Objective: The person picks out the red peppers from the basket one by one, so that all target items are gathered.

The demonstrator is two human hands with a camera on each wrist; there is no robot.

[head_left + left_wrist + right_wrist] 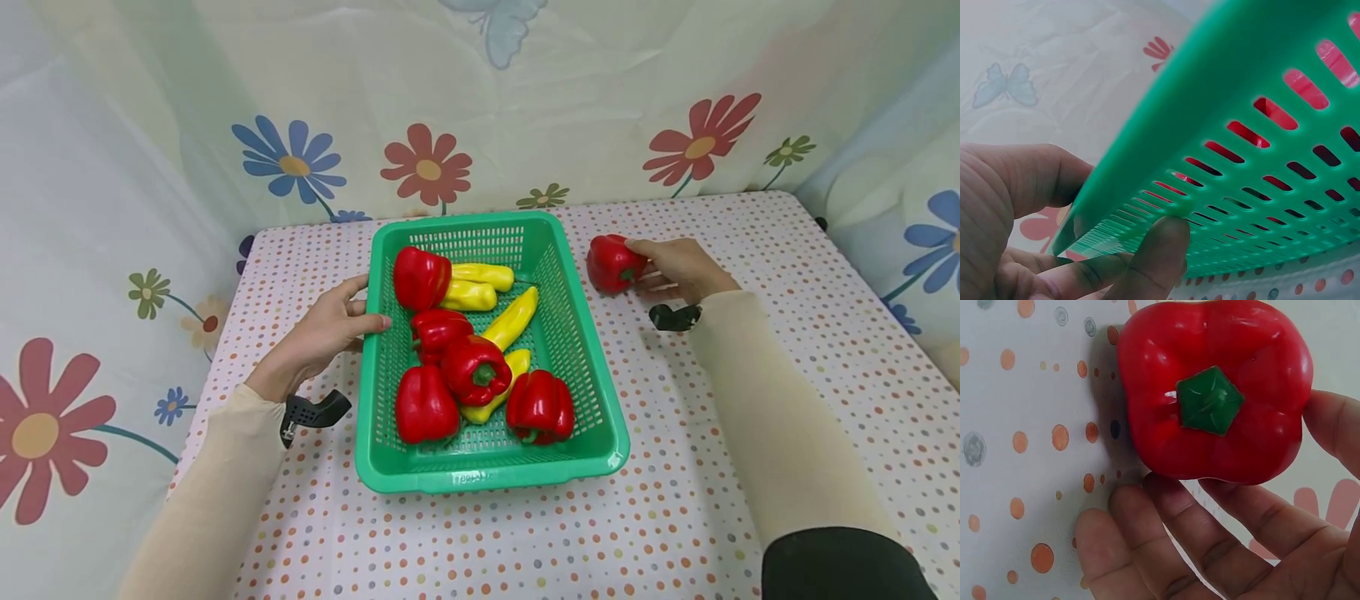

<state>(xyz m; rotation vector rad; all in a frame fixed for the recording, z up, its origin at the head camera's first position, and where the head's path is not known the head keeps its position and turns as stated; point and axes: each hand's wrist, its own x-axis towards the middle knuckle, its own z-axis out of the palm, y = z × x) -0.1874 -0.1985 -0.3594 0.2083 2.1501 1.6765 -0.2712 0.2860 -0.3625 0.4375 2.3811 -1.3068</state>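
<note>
A green plastic basket [480, 478] with slotted walls stands mid-table. My left hand [324, 329] pinches its left rim, thumb over the edge and fingers against the outer wall, as the left wrist view shows. Inside lie several red bell peppers [426, 406] and several long yellow peppers [513, 319], some resting on one another. To the right of the basket my right hand [678, 265] holds another red bell pepper [1210, 450] between thumb and fingertips. Its green stem end faces the wrist camera, and the pepper is close to the tabletop.
The table is covered with a white dotted cloth [525, 542]. Behind it and at the sides hangs a light curtain [562, 108] printed with flowers and butterflies. A black round shape [843, 567] shows at the lower right, by the right sleeve.
</note>
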